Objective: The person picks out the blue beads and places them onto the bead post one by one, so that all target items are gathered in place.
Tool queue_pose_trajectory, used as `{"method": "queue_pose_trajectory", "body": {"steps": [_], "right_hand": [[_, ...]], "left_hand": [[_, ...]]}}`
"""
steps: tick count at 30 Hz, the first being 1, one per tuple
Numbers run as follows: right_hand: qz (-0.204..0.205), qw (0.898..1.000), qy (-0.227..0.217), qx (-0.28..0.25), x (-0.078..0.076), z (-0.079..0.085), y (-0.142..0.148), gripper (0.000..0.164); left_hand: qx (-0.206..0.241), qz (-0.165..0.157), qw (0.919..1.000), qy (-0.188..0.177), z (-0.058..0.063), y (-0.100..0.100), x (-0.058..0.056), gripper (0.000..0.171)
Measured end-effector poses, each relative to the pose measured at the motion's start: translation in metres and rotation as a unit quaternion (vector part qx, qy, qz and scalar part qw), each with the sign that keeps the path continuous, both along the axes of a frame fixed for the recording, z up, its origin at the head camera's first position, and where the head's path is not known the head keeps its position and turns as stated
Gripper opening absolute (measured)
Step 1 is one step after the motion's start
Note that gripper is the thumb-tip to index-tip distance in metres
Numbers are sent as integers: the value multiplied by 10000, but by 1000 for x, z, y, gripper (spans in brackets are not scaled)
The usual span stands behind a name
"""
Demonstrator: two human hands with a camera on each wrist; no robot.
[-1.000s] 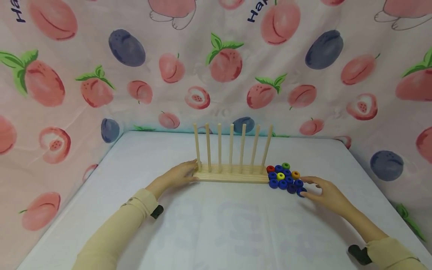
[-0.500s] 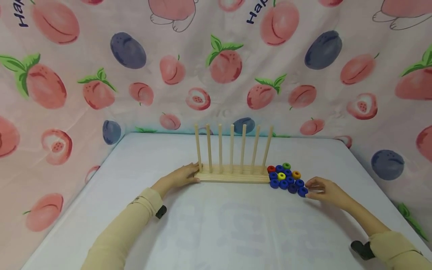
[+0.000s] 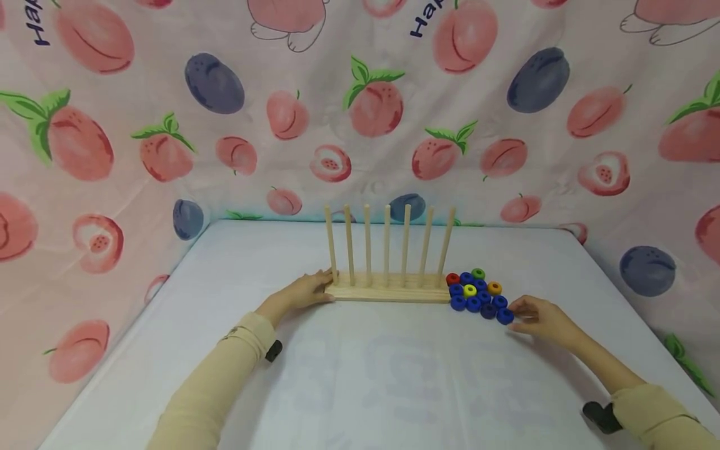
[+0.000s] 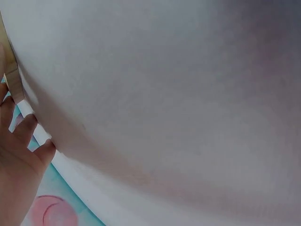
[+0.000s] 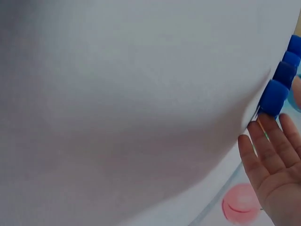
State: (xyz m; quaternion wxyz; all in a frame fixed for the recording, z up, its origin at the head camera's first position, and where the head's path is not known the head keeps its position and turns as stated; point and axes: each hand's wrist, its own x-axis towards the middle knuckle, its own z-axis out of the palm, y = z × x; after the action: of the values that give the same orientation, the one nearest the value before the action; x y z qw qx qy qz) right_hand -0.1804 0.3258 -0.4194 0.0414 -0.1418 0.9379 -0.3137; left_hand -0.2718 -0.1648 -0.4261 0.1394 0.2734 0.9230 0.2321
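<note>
A pale wooden rack (image 3: 388, 294) with several upright bare pegs (image 3: 387, 244) stands toward the back of the table in the head view. My left hand (image 3: 304, 290) grips its left end, thumb at the front edge and fingers toward the back. Small ring beads (image 3: 474, 304) lie clustered against the right end, mostly blue, with a red bead (image 3: 452, 279), a green bead (image 3: 478, 274), a yellow bead (image 3: 469, 290) and an orange bead (image 3: 494, 288). Beside the nearest blue bead (image 5: 274, 96) is my right hand (image 3: 542, 319), its extended fingertips right at the bead's edge.
A white cloth (image 3: 394, 369) covers the table. Fruit-printed fabric (image 3: 337, 112) hangs behind and along both sides. Dark devices (image 3: 602, 417) show at both wrists by the beige sleeves (image 3: 225, 369).
My right hand has drawn slightly to the right, its fingers and thumb coming off the top of the nearest blue bead. The left hand keeps its place on the rack.
</note>
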Motion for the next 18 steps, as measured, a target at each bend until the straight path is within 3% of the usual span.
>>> {"method": "queue_pose_trajectory", "body": {"steps": [8,18], "right_hand": [[-379,9991,146,118,3,-1,-4,33],[-484,9974,303,447,-1,0,-13,33]], "left_hand": [[23,-37,10000,-74,-3,2,-5,64],[31,-29,10000,-9,-7,0,-6,64]]}}
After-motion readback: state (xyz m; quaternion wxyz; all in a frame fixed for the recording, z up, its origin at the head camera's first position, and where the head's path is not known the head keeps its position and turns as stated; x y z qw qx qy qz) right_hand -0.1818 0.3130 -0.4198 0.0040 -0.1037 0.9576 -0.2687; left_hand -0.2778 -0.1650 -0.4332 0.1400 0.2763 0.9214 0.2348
